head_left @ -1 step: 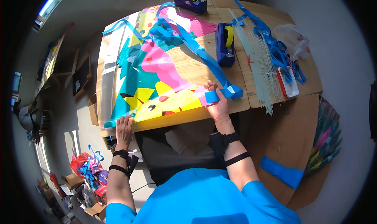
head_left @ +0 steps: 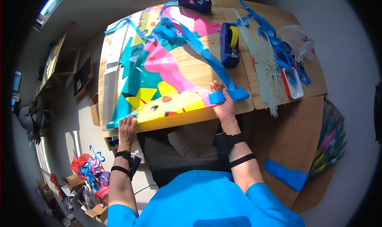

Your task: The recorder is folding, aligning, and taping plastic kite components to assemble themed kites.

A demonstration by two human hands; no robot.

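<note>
A colourful printed plastic sheet [head_left: 167, 79] with pink, teal and yellow shapes lies across a wooden table [head_left: 199, 68]. My left hand [head_left: 127, 130] grips the sheet's near-left corner at the table's front edge. My right hand [head_left: 223, 103] rests on the sheet's near-right end, fingers spread, with a wide blue ribbon [head_left: 207, 56] held over it. The ribbon runs from the hand diagonally up across the sheet, and its end [head_left: 238, 94] curls just right of the fingers.
A blue tape dispenser [head_left: 229, 44] stands right of the ribbon, another [head_left: 194, 0] at the far edge. A bundle of thin pale sticks [head_left: 264, 68], tangled blue strips [head_left: 282, 48] and a small white tray [head_left: 292, 83] lie on the right. Cardboard [head_left: 286, 147] with a blue piece [head_left: 285, 174] lies lower right.
</note>
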